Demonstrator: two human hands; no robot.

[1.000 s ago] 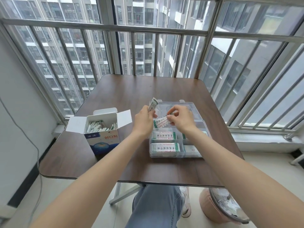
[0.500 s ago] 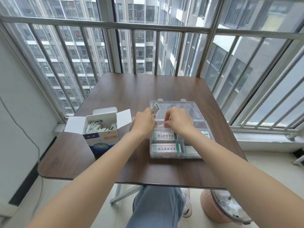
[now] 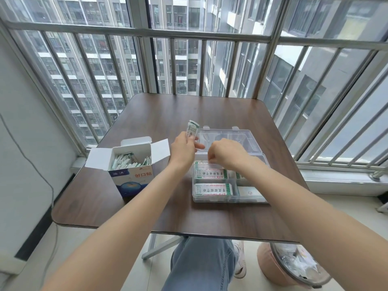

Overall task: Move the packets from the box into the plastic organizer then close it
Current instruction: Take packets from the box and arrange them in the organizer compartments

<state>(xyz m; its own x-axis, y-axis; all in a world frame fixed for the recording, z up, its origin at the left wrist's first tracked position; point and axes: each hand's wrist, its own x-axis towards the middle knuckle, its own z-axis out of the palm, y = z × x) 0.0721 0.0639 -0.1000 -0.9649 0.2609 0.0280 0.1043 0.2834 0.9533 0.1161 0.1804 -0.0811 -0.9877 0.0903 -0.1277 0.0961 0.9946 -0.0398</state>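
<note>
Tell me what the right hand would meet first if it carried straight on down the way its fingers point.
Probably the packets in the plastic organizer directly beneath the right hand; depth is unclear.

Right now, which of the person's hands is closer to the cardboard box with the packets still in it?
Left. The left hand holds packets up just right of the cardboard box; the right hand is farther off, over the plastic organizer.
</note>
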